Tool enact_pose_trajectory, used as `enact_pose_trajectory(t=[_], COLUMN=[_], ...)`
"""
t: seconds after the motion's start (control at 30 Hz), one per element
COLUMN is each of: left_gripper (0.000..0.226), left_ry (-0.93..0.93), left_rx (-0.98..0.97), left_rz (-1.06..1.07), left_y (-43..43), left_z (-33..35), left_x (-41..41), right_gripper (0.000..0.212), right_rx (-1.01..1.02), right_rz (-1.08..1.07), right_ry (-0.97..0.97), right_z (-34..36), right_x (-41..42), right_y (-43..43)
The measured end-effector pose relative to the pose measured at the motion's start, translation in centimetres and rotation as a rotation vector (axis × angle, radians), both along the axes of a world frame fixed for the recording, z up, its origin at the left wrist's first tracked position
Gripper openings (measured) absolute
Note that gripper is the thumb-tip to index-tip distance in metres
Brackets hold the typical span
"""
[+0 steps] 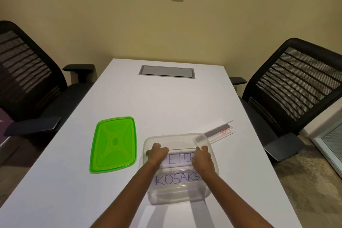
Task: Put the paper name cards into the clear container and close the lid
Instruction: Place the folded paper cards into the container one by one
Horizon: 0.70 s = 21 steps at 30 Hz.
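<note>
Left hand (pixel 157 153) and right hand (pixel 202 157) gripping name card (pixel 175 161) inside clear container (pixel 177 196) — card ends hidden, green lid (pixel 113 144) off

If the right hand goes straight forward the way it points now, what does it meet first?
Probably the far wall of the clear container, since the right hand is inside it, holding the name card and pointing away from the person. Beyond that wall lies another card. Depth is unclear.

The room light is soft and warm, coming from above. The table (pixel 166 102) is bright, shadows are faint, and edges bend outward.
</note>
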State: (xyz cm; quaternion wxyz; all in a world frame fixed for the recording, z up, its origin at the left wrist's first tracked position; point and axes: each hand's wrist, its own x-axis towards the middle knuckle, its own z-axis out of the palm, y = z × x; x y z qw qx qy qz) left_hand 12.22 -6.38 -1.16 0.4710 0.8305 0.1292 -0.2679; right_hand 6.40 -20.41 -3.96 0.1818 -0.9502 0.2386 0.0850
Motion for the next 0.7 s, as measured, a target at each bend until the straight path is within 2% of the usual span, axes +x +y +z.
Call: enact_pose_trajectory(t=[0.17,0.37,0.5,0.7], left_gripper=[0.051,0.041,0.041,0.047], left_ry=[-0.052,-0.329,-0.421,-0.486], left_rx=[0.125,0.242,0.216,0.199], left_rz=[-0.109,-0.186,-0.248,-0.379], left_y=[0.0,-0.3,-1.4,-4.5], left_z=[0.3,0.9,1.7,2.0], left_x=[-1.8,-3.1,-2.7,-1.6], right_gripper=[0.045,0.039,0.033,0.034], right_rx=[-0.016,0.075,0.109,0.282], right_rz=[0.065,0.033,-0.090,-0.248], right_ry=[-0.009,-0.337,-0.445,-0.368], right_z=[0.1,1.8,3.2,3.8], right_x=[-0.6,-1.4,-1.3,0.3], right_y=[-0.4,-1.9,-4.3,-7.3])
